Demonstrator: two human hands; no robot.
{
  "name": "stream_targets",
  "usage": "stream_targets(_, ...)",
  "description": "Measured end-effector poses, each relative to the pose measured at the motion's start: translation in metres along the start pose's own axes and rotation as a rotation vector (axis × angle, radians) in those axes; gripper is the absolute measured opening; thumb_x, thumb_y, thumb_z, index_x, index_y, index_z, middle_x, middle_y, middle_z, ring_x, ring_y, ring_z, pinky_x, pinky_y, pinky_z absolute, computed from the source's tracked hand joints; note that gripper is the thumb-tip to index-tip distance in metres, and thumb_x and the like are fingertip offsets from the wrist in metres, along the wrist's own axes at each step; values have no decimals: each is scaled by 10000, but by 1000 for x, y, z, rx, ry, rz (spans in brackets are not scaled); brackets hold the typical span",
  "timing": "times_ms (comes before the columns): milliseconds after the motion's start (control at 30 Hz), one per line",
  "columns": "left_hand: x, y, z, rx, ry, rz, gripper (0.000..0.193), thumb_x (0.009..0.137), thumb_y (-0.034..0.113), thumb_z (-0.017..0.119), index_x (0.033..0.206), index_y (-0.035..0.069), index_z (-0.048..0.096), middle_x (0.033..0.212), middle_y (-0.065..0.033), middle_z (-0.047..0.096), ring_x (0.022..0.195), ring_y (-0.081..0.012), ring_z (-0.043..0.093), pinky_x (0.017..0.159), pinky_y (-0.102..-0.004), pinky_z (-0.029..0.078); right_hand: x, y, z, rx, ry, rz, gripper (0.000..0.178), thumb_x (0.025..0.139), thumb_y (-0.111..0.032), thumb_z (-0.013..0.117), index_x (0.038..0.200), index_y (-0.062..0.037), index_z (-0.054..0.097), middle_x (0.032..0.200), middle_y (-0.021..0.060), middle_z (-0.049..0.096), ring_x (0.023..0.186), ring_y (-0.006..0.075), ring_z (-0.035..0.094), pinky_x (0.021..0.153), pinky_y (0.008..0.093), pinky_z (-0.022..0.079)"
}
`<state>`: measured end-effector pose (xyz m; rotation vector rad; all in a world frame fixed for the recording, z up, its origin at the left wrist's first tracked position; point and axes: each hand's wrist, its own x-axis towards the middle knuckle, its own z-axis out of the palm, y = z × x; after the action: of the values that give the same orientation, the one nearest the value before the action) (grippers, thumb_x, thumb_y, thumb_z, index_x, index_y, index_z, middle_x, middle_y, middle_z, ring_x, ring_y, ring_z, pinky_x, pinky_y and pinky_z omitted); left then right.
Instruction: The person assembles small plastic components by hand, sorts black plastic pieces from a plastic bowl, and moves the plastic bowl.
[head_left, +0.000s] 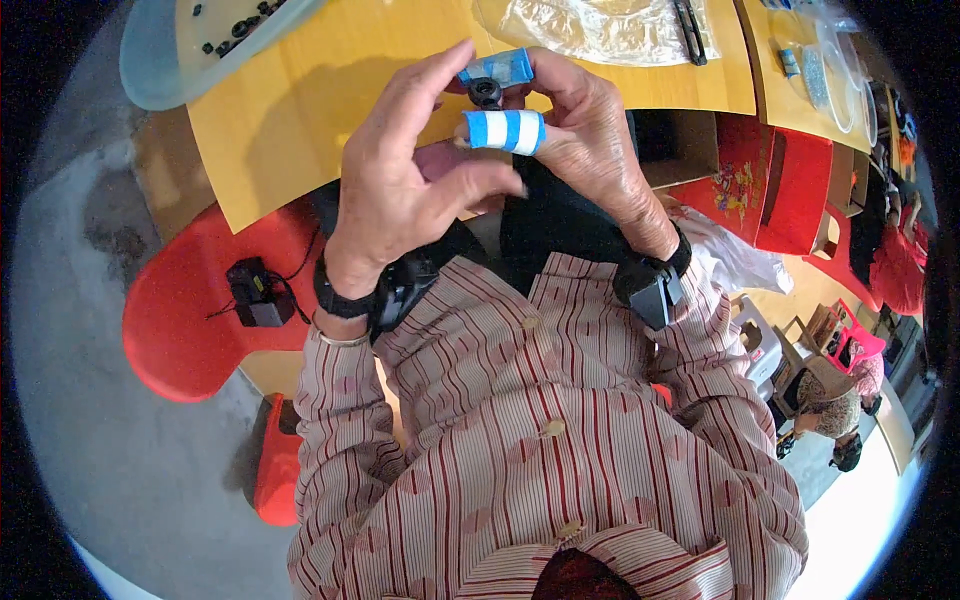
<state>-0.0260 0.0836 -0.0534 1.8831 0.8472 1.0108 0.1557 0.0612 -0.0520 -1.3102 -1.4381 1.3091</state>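
Note:
Over the near edge of the yellow table (pixel 320 95), my right hand (pixel 595 135) pinches a small round black part (pixel 485 92) with a hole in its middle. Blue tape and blue-and-white striped tape wrap the thumb and finger that grip it. My left hand (pixel 390 165) is beside it on the left, its fingers and thumb apart and curved around the space near the part. The left fingertips come close to the taped finger; whether they touch it I cannot tell. Both wrists wear black straps with dark devices.
A translucent basin (pixel 150 65) at the far left contains several small black parts (pixel 238 30). A clear plastic bag (pixel 590 35) and black tweezers (pixel 690 32) lie on the table's far side. Left of me is a red seat (pixel 185 315) with a black cabled box (pixel 262 292). People appear at far right.

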Motion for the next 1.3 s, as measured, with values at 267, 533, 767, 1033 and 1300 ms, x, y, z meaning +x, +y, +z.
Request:
stream_targets(267,-2,-8,6,-39,51,24,458,744,118,731,1155,9,559,1046,-131,584,908,-225,596,779,-304,510,-2,3,2,35,-9,18,360,751,-49,740,1081,-23,599,960,7,608,841,78,548,736,223,482)
stream_targets(533,-2,-11,4,-142,39,-21,420,730,74,730,1114,8,573,1042,-112,589,893,-199,588,779,-292,494,-2,2,-1,10,6,-78,308,753,-189,774,960,-27,612,807,19,619,687,33,556,547,220,531)
stream_targets(767,-7,-7,-1,-474,49,-210,554,798,139,717,1281,31,471,1102,-102,569,939,-151,566,823,-271,467,-1,-7,-3,6,-43,-1,374,742,-117,773,1068,-16,620,934,16,610,887,107,585,751,247,525)
stream_targets(1033,0,8,3,-880,125,-701,456,857,144,658,1221,-42,456,898,-107,640,692,-146,632,619,-262,520,5,12,-1,-358,106,-445,376,658,-180,796,967,-42,633,889,118,609,813,291,595,671,351,508)
stream_targets(1300,6,3,2,-816,34,-733,406,832,71,648,1176,-54,473,841,-115,639,616,-167,635,520,-275,537,1,17,1,-425,88,-446,410,625,-95,758,1009,-55,622,905,122,607,851,316,592,710,372,499)
